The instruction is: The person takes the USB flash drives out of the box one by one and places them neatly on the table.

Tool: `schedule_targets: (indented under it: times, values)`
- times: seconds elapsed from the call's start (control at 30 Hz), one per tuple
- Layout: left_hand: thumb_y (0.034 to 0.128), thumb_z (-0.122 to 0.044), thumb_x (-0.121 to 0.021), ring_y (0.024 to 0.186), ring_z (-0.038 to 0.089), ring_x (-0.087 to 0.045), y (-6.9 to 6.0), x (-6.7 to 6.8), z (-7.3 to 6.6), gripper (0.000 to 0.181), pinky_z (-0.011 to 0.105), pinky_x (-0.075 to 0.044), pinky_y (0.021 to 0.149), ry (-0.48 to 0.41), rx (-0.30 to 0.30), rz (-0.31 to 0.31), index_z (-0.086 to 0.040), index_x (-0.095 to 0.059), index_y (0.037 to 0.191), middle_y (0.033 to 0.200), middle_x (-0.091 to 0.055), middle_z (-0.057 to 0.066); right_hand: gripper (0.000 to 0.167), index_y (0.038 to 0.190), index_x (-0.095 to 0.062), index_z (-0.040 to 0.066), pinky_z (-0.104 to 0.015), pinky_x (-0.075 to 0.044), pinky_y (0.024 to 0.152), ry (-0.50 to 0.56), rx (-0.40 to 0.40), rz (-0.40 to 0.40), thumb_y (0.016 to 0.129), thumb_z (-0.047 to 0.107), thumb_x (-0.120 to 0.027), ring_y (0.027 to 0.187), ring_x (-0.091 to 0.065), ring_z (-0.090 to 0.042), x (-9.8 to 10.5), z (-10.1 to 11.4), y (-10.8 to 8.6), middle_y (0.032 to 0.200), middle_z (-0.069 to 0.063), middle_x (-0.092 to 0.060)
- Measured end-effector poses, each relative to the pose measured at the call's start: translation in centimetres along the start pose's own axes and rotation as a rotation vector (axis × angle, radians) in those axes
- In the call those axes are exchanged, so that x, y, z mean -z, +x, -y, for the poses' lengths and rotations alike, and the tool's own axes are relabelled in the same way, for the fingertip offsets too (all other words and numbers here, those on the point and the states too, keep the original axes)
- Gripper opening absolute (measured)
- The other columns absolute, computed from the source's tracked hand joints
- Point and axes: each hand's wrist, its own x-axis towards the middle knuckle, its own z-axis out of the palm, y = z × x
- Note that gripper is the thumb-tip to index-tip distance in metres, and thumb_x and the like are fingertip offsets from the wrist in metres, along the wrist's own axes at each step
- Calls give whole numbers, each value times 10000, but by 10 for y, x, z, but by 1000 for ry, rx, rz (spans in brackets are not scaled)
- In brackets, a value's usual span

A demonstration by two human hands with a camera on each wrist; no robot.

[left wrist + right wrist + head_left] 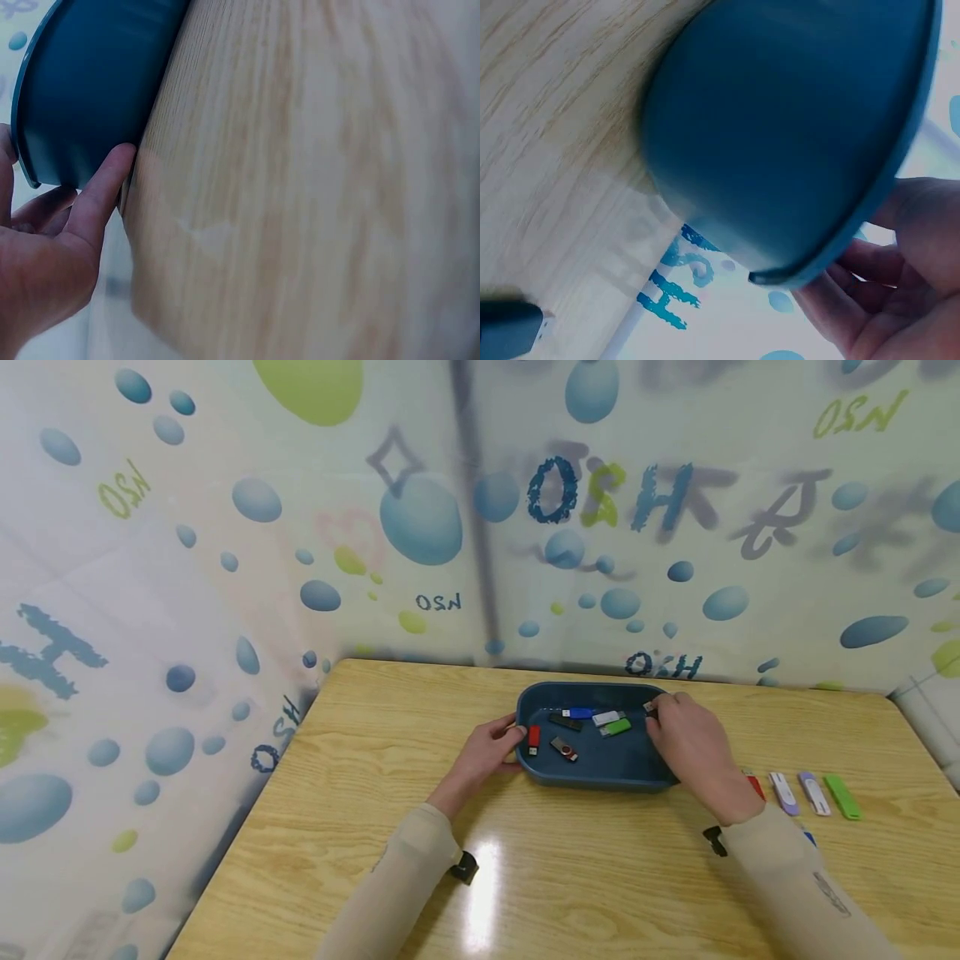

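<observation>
A dark blue tray (600, 783) on the table holds several USB drives: a red one (534, 740), a blue one (579, 714), a green one (616, 727), a white one (606, 718) and dark ones. My left hand (483, 752) grips its left end, thumb on the rim and fingers against the outer wall; the left wrist view shows this hand (56, 247) against the tray (90, 82). Over the right end, my right hand (693, 747) pinches a small drive (649, 706). In the right wrist view, the tray wall (780, 127) hides the drive from the hand (900, 285).
Right of the tray on the wooden table (390, 735) lie more drives: a green one (843, 797), two white and purple ones (814, 794), a red one (755, 785) and a blue one (809, 837), the last two partly hidden by my right arm. A patterned curtain stands behind.
</observation>
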Motion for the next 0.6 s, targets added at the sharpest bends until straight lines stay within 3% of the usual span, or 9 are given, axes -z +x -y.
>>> schedule_targets:
  times: [0.3,0.6]
  values:
    - [1033,-258,-609,1256,328,-628,0,1,1,571,435,-636,821,9,1,0,-75,-474,1556,1454,-583,192,237,1131,-670,-83,-466,-538,585,62,-8,-72,960,79,-699,773,-611,-332,8,-8,-16,1048,-275,-633]
    - [1037,-271,-609,1256,331,-626,0,0,0,566,436,-636,823,11,3,-6,-77,-479,1553,1465,-571,194,289,1144,-644,-101,-516,-542,621,85,-32,-115,942,88,-728,803,-610,-356,16,-21,-33,1047,-285,-615]
